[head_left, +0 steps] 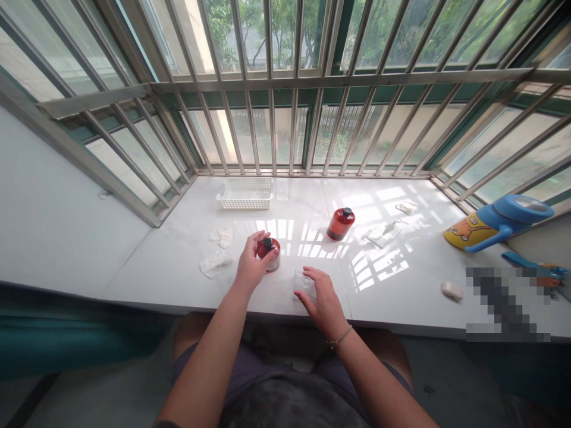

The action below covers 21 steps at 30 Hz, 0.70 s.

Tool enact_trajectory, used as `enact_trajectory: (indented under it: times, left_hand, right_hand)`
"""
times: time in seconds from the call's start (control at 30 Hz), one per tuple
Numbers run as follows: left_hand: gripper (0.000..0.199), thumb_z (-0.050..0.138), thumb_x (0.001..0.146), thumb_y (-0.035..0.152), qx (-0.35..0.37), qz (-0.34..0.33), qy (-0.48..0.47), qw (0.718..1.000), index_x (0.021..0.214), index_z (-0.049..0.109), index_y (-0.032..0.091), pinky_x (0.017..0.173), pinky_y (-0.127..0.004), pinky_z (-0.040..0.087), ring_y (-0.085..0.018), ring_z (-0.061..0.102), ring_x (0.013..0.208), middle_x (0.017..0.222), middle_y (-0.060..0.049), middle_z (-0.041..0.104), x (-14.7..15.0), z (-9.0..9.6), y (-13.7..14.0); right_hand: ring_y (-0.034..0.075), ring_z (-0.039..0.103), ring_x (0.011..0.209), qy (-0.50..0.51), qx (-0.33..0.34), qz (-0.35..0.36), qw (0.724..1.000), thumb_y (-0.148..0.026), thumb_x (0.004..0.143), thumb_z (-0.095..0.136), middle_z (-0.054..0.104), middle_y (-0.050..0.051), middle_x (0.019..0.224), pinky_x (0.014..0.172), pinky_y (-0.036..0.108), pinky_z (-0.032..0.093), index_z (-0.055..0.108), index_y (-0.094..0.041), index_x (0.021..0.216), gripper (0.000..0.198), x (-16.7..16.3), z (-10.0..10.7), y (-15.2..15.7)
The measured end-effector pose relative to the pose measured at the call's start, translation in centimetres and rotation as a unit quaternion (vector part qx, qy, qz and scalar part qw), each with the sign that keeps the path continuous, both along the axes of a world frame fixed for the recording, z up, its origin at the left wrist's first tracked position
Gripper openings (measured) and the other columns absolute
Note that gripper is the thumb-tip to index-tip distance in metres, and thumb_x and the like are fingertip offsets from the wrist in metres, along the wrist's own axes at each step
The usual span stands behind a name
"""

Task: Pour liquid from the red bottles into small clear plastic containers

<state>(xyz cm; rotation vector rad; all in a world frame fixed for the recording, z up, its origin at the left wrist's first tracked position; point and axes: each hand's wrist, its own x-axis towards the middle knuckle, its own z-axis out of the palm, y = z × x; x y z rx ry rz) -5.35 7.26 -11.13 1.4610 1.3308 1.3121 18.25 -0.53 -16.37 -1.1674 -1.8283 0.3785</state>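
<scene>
My left hand (252, 264) is wrapped around a small red bottle (272, 260) with a black cap and a pale label, which stands upright on the white counter. The thumb lies across its near side and the fingers curve behind it. To the right, my right hand (322, 297) curves around a small clear plastic container (301, 280), thumb on the near side and fingers on the far side. The container's see-through walls make its exact shape hard to make out. Farther back stands a second red bottle (341, 224) with a black cap, apart from both hands.
A white perforated basket (246, 195) sits at the back left. Crumpled white tissue or film (215, 263) lies left of my hands, and clear plastic wrapping (382, 233) lies right. A blue and yellow jug (495, 223) and a pale soap-like block (452, 290) are farther right. Metal bars (292, 131) line the window.
</scene>
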Motion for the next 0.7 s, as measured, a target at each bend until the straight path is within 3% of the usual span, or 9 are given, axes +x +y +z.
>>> enact_trajectory:
  times: [0.13, 0.33, 0.53, 0.7]
  left_hand:
    - [0.038, 0.074, 0.098, 0.047, 0.025, -0.024, 0.035, 0.999, 0.130, 0.070, 0.028, 0.123, -0.053, 0.048, -0.032, 0.061, 0.143, 0.156, -0.011, 0.063, -0.9, 0.4, 0.3]
    - [0.027, 0.073, 0.098, 0.046, 0.076, -0.007, 0.061, 0.995, 0.117, 0.075, 0.027, 0.124, -0.055, 0.047, -0.030, 0.063, 0.141, 0.147, -0.010, 0.068, -1.7, 1.7, 0.8]
    - [0.041, 0.077, 0.094, 0.045, 0.038, -0.033, 0.113, 0.992, 0.132, 0.072, 0.030, 0.124, -0.054, 0.047, -0.032, 0.059, 0.145, 0.151, -0.008, 0.067, -2.1, 2.7, 0.6]
    - [0.027, 0.083, 0.088, 0.042, 0.009, -0.024, 0.074, 0.997, 0.107, 0.070, 0.026, 0.126, -0.061, 0.042, -0.032, 0.064, 0.139, 0.148, -0.010, 0.068, -2.2, 2.0, 0.8]
  right_hand:
    - [0.034, 0.063, 0.131, 0.004, -0.001, -0.005, 1.000, -0.035, 0.101, 0.074, 0.067, 0.016, 0.140, 0.111, 0.060, 0.057, 0.056, -0.026, 0.141, 0.045, 0.0, -0.2, 0.0]
    - [0.034, 0.063, 0.131, 0.003, -0.003, -0.007, 1.000, -0.035, 0.101, 0.073, 0.066, 0.016, 0.140, 0.111, 0.061, 0.057, 0.055, -0.025, 0.140, 0.044, 0.0, -0.6, 0.0]
    - [0.034, 0.063, 0.132, 0.005, -0.005, -0.005, 1.000, -0.035, 0.101, 0.074, 0.066, 0.015, 0.141, 0.112, 0.060, 0.056, 0.055, -0.026, 0.140, 0.044, 0.0, -0.6, 0.0]
    - [0.034, 0.064, 0.132, 0.010, -0.005, -0.006, 1.000, -0.035, 0.101, 0.073, 0.066, 0.015, 0.141, 0.111, 0.060, 0.057, 0.056, -0.027, 0.141, 0.044, 0.0, -0.6, 0.0]
